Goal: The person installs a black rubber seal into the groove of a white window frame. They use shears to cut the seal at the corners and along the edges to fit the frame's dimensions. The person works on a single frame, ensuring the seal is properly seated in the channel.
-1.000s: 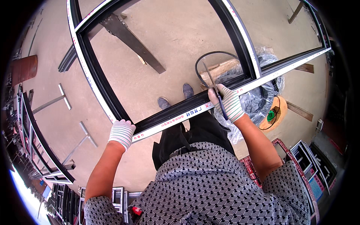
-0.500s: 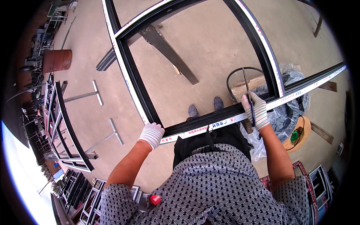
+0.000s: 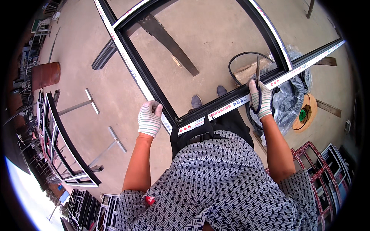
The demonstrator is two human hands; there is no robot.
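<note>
A large black window frame (image 3: 154, 90) with white protective tape lies flat in front of me. My left hand (image 3: 149, 118), in a striped white glove, rests near the frame's near left corner. My right hand (image 3: 259, 99), gloved the same way, presses on the near rail (image 3: 227, 107) and holds scissors (image 3: 257, 73), blades pointing away from me. A black rubber strip (image 3: 246, 56) loops up from beside that hand. My shoes (image 3: 196, 101) show through the frame on the concrete floor.
A bundle in clear plastic (image 3: 289, 98) and a round wooden reel (image 3: 306, 113) lie at the right. More frames (image 3: 61, 150) are stacked at the left and at the lower right (image 3: 327, 169). A rusty barrel (image 3: 46, 75) stands at the far left. A dark plank (image 3: 167, 40) lies under the frame.
My left hand has slid along the near rail to the frame's left corner and opened. The view has swung, so the frame sits further right. My right hand keeps the scissors.
</note>
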